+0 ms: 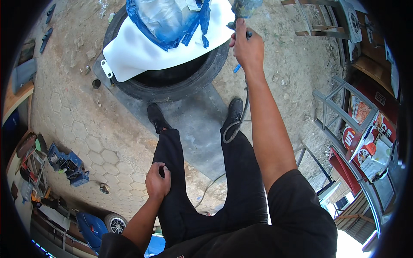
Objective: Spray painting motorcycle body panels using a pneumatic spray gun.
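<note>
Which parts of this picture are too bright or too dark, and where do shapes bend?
In the head view, the white panel looks nearly washed out; a patch at lower right glares white; inside the black tyre lies deep shadow; the wooden edge at far left curves.

Watching remotely, I log a workshop: spray gun (247, 7), masked white panel (163, 58) on a tyre (172, 94), crate (54, 154), bare earth (288, 64), paving (94, 148).

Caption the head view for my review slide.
Right hand holding a spray gun beside a white, partly plastic-covered panel on a large tire, left hand by the left leg.
</note>
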{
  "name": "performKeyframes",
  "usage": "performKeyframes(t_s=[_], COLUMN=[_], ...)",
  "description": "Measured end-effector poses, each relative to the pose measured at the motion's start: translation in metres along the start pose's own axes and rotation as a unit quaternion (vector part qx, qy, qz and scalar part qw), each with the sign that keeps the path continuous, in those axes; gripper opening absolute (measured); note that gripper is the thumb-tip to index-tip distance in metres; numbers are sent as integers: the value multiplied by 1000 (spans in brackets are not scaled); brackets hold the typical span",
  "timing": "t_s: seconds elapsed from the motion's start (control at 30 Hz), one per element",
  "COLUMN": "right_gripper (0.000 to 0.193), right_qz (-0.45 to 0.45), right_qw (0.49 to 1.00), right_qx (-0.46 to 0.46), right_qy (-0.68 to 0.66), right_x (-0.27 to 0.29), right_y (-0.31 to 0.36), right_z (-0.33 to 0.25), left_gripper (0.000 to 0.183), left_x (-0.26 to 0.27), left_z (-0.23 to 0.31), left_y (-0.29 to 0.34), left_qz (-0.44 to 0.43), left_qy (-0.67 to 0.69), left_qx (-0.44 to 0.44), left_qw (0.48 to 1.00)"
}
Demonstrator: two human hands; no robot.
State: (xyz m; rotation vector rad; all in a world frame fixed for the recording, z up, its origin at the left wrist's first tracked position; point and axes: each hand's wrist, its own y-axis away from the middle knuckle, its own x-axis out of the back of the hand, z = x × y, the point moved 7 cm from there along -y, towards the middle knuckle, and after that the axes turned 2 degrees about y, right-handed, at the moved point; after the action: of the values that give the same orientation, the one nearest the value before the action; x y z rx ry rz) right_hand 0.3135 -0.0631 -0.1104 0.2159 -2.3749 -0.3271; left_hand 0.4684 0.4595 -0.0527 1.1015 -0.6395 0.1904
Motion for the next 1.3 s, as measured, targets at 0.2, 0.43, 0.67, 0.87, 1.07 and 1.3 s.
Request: performKeyframes(t_s=[0.2,0.43,0.67,0.87,1.07,1.3], right_gripper=[72,71,71,71,68,59], right_qz=[7,-22,-10,64,21,-166], right_qw=[998,999,1000,995,991,985], right_qx=[2,-16,4,62,16,-7], right_qy=[-57,-27,-16,-33,-134,-54], right_x=[-3,-2,-4,4,13,-17], right_y=[-7,8,1,-11,57,141], right_z=[-27,2,-2,-26,-17,-36], left_gripper=[20,20,21,21,24,25], left_x=[0,0,-3,-3,-3,-12], left_z=[0,-2,-1,-4,-8,-17], left_y=[1,2,2,3,7,13], left_qz=[6,7,3,1,8,17], left_qy=[3,-1,-6,0,1,26], left_qx=[-7,-3,0,9,12,25], left_qw=[1000,1000,1000,1000,1000,999])
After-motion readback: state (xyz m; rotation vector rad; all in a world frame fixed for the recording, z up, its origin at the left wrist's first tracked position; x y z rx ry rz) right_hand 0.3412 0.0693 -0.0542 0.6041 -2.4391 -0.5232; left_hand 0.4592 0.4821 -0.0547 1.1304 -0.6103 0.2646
